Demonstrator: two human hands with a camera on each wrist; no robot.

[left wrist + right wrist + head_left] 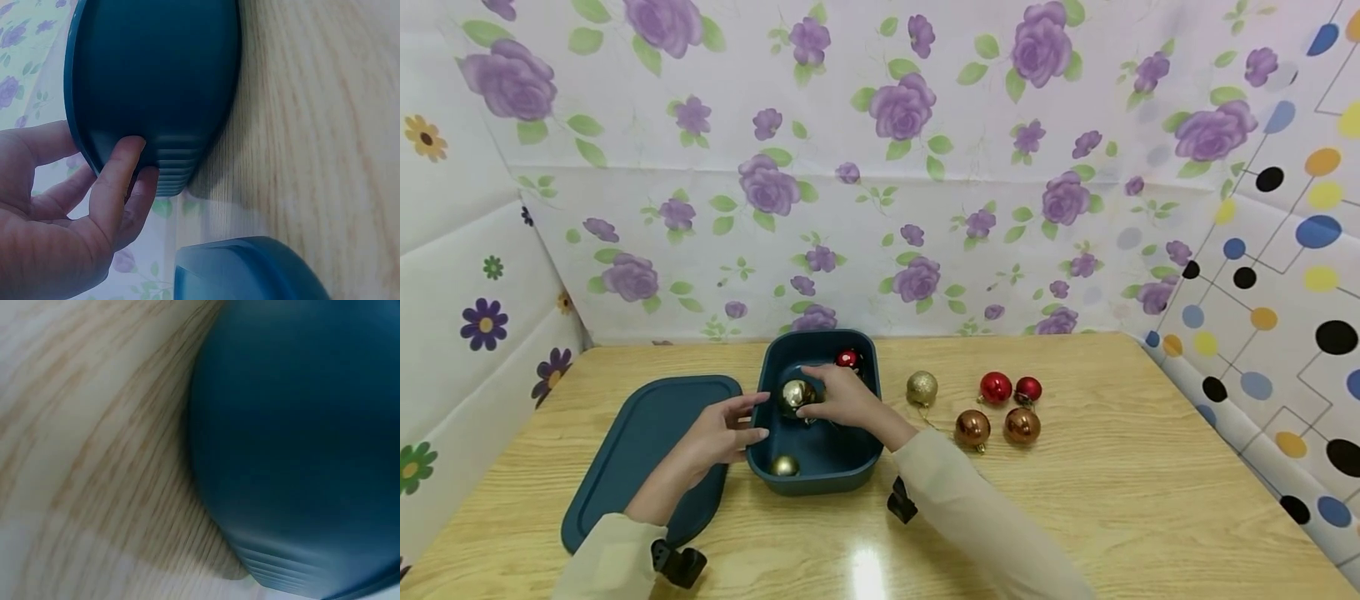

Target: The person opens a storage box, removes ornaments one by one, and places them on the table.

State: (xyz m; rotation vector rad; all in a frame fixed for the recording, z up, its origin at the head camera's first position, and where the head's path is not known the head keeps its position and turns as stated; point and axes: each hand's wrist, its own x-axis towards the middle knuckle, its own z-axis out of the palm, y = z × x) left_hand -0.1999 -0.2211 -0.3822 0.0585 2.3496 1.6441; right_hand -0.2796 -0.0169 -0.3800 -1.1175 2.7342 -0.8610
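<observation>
Baubles going into a teal box [820, 467]: two already lie inside, the right hand [842, 398] curls round a gold ball [795, 393] over it, the left hand [726, 429] steadies its wall with straight fingers, five [973, 427] wait right of it on the surface [1075, 500].

No readable text, labels, brands or numbers anywhere: blue box [820, 467], lid [640, 450], baubles [996, 387], counter [1075, 500] and patterned walls [880, 167] carry only flowers, dots and plain surfaces.
</observation>
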